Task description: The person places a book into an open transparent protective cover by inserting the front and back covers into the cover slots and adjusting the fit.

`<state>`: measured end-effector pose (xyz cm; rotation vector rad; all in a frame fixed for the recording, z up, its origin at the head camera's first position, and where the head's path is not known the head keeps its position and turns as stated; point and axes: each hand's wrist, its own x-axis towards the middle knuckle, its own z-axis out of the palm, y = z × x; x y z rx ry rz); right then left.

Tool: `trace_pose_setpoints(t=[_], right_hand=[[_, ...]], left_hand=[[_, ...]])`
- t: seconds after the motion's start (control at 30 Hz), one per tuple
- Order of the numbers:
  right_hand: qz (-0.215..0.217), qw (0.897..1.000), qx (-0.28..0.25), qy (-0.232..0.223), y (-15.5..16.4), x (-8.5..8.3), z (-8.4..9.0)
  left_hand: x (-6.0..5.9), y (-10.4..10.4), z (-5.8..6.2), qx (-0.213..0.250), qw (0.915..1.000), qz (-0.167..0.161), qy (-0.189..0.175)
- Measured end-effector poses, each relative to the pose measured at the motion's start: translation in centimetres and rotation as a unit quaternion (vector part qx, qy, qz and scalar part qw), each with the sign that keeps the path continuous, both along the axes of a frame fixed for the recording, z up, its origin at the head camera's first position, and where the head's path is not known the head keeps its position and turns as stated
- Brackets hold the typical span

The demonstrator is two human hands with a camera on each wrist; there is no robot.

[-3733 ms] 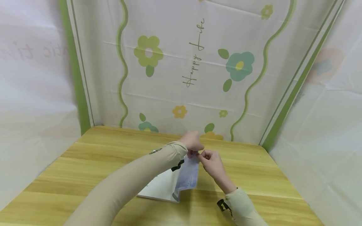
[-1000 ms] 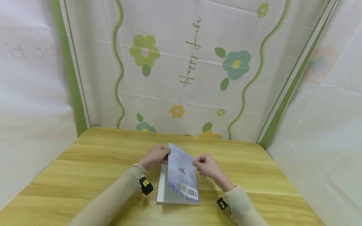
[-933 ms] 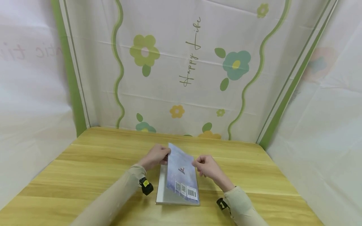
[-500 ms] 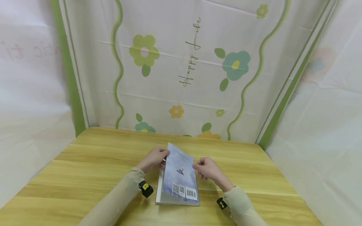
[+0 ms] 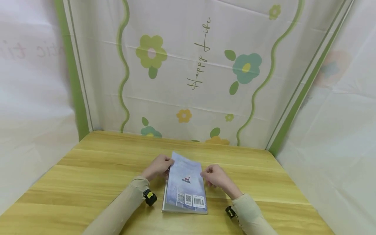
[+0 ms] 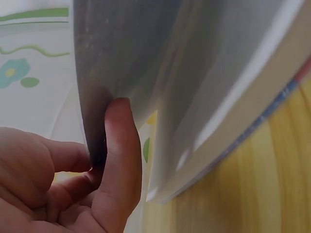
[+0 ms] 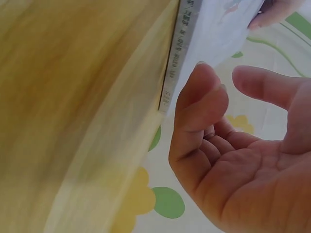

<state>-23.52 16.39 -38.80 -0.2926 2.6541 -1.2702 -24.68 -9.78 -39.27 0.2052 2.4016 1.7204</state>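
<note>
A thin paperback book (image 5: 188, 182) lies in the middle of the table, its blue-purple back cover uppermost with codes near the bottom. At the cover's far left corner, my left hand (image 5: 158, 167) pinches the edge. The left wrist view shows one finger (image 6: 122, 150) under the raised cover (image 6: 126, 53), above the page block (image 6: 233, 116). My right hand (image 5: 216, 177) is beside the spine on the right, fingers loosely curled. In the right wrist view its thumb and forefinger are apart, with nothing between them, near the printed spine (image 7: 176, 63).
The wooden table (image 5: 258, 186) extends on all sides of the book. A white cloth (image 5: 176, 81) with printed flowers hangs behind the table's back edge. Pale sheets (image 5: 35, 114) hang at both sides. Each wrist wears a small black camera (image 5: 150, 197).
The left hand has turned the cover over from right to left, then lowered it closer to the pages. The right hand has let go of the cover and come down slightly beside the spine.
</note>
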Motion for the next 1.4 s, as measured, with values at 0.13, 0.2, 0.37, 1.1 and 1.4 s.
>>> trace_pose_setpoints(t=[0.13,0.2,0.37,1.1,1.4], right_hand=[[-0.011,1.0,0.009,-0.005,-0.1,-0.1,-0.4],[-0.015,1.0,0.008,-0.013,-0.1,-0.1,-0.6],[-0.019,0.999,0.007,-0.025,-0.1,-0.1,-0.7],[-0.025,0.997,-0.027,-0.063,0.5,-0.7,0.0],[-0.001,0.989,-0.106,-0.105,1.0,-1.0,0.8]], left_hand=[[-0.1,-0.3,-0.4,-0.024,0.9997,0.006,0.003],[0.0,-0.4,-0.6,-0.04,0.9991,0.014,0.001],[0.0,-0.5,-0.5,-0.059,0.9979,0.023,-0.014],[0.1,-1.2,0.0,-0.123,0.9903,0.025,-0.06],[0.1,-1.9,1.1,-0.095,0.9914,-0.034,-0.083]])
